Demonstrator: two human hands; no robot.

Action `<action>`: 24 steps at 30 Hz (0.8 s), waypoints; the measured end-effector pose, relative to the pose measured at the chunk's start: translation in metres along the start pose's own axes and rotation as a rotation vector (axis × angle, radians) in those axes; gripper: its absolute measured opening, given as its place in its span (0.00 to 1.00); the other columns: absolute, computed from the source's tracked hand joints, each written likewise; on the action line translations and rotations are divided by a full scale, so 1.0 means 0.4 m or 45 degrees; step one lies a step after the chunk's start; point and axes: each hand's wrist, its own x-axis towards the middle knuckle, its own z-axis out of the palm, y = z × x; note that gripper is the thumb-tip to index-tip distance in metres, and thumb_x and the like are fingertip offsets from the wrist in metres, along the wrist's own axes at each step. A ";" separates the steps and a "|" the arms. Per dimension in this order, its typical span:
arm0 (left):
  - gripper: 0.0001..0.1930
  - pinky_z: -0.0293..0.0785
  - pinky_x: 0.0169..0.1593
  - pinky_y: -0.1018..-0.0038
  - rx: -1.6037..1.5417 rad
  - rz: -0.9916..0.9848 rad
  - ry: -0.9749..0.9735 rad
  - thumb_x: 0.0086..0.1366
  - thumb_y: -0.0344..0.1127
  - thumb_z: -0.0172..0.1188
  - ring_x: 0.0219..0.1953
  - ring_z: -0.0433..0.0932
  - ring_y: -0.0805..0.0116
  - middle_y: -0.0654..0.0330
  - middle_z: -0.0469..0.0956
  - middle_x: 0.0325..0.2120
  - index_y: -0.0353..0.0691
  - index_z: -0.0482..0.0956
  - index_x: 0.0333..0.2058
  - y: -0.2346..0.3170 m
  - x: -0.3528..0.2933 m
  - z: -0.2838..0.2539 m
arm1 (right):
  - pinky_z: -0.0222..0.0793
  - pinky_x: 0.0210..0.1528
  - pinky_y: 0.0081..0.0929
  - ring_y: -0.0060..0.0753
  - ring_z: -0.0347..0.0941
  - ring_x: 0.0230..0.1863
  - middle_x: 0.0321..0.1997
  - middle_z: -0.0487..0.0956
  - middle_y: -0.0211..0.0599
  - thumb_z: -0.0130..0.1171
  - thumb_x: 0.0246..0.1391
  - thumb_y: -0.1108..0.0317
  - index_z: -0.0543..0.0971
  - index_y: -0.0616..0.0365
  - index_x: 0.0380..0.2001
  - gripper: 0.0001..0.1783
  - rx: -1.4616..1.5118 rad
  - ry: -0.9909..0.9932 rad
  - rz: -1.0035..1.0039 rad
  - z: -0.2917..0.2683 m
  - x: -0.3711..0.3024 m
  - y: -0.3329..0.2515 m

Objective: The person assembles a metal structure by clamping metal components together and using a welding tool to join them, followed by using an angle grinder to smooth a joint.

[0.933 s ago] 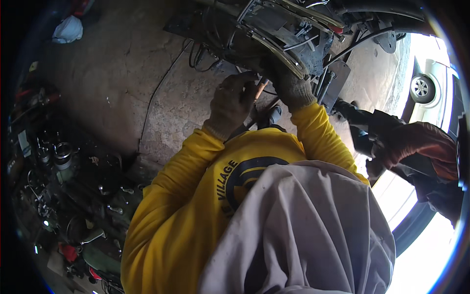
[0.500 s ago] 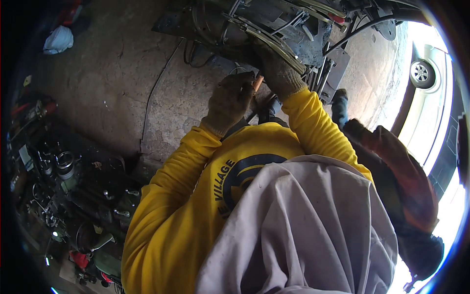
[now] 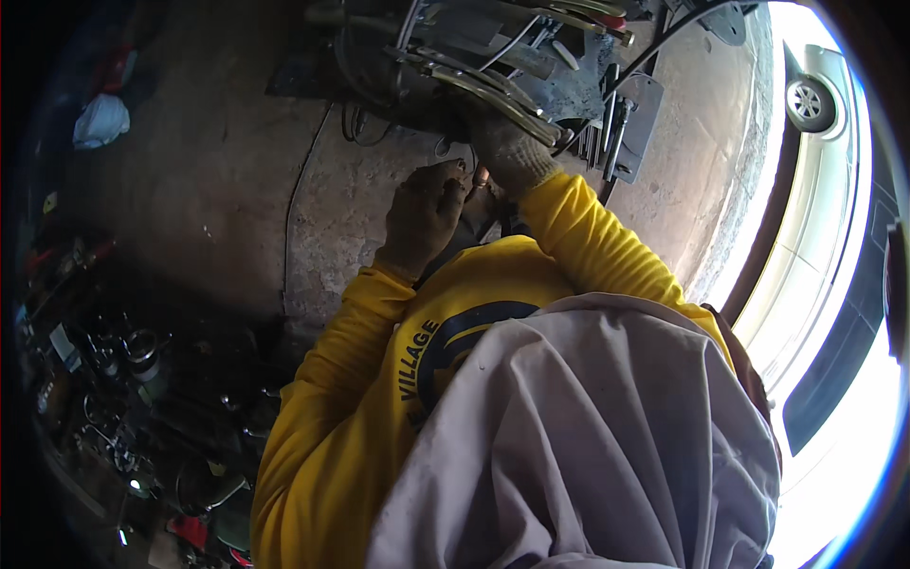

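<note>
My left hand [image 3: 422, 211], in a dirty brown work glove, is closed beside the underside of a greasy metal assembly. Next to its fingertips is a short orange-brown rod-like piece [image 3: 481, 175]; whether the fingers grip it cannot be made out. My right hand [image 3: 515, 156], in a similar knit glove, reaches up under the curved, brass-coloured tubes [image 3: 493, 95] of the metal assembly [image 3: 379, 81]. The frame and shadow hide its fingers. Just right of that wrist is a row of thin metal bars [image 3: 592, 142].
A flat grey plate [image 3: 642, 128] stands right of the bars. A black cable [image 3: 296, 204] runs along the stained concrete floor [image 3: 227, 190]. Dark machine parts and tools [image 3: 142, 351] crowd the lower left. A white bag [image 3: 101, 121] lies upper left; a parked car [image 3: 806, 218] is outside at right.
The view has shifted, moving the assembly and both hands slightly left in the picture. The orange-brown piece shows less. The person at right is now mostly hidden behind my shoulder.
</note>
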 end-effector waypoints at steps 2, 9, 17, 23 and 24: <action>0.08 0.78 0.45 0.57 -0.021 0.029 0.019 0.66 0.33 0.57 0.40 0.81 0.48 0.49 0.82 0.37 0.39 0.78 0.42 -0.010 -0.008 0.004 | 0.74 0.50 0.40 0.49 0.77 0.46 0.44 0.82 0.46 0.54 0.56 0.72 0.81 0.58 0.45 0.15 0.062 0.019 0.058 -0.002 0.002 -0.004; 0.07 0.78 0.44 0.58 0.056 0.084 -0.056 0.65 0.30 0.58 0.39 0.81 0.49 0.49 0.82 0.38 0.38 0.78 0.41 -0.031 -0.010 0.002 | 0.72 0.50 0.41 0.50 0.74 0.45 0.44 0.79 0.46 0.52 0.61 0.72 0.78 0.61 0.50 0.15 0.183 0.010 -0.018 0.015 -0.009 0.017; 0.06 0.77 0.41 0.60 0.075 -0.079 -0.200 0.66 0.30 0.59 0.36 0.82 0.52 0.50 0.82 0.35 0.39 0.79 0.41 -0.008 -0.033 -0.005 | 0.77 0.47 0.35 0.41 0.79 0.47 0.50 0.82 0.41 0.56 0.60 0.69 0.79 0.59 0.51 0.16 1.656 -0.101 0.970 -0.031 0.051 -0.053; 0.05 0.75 0.37 0.58 0.315 -0.179 -0.415 0.66 0.31 0.59 0.32 0.79 0.51 0.51 0.79 0.31 0.39 0.78 0.39 -0.020 -0.055 -0.038 | 0.78 0.45 0.36 0.41 0.83 0.44 0.47 0.84 0.42 0.60 0.62 0.59 0.79 0.58 0.52 0.19 1.661 0.131 0.828 0.041 0.048 -0.037; 0.04 0.74 0.36 0.57 0.328 -0.290 -0.478 0.66 0.31 0.58 0.31 0.78 0.51 0.52 0.78 0.29 0.38 0.77 0.38 -0.015 -0.054 -0.043 | 0.78 0.46 0.38 0.44 0.83 0.44 0.45 0.84 0.45 0.63 0.59 0.54 0.80 0.57 0.50 0.22 1.454 -0.019 0.950 0.029 0.043 -0.032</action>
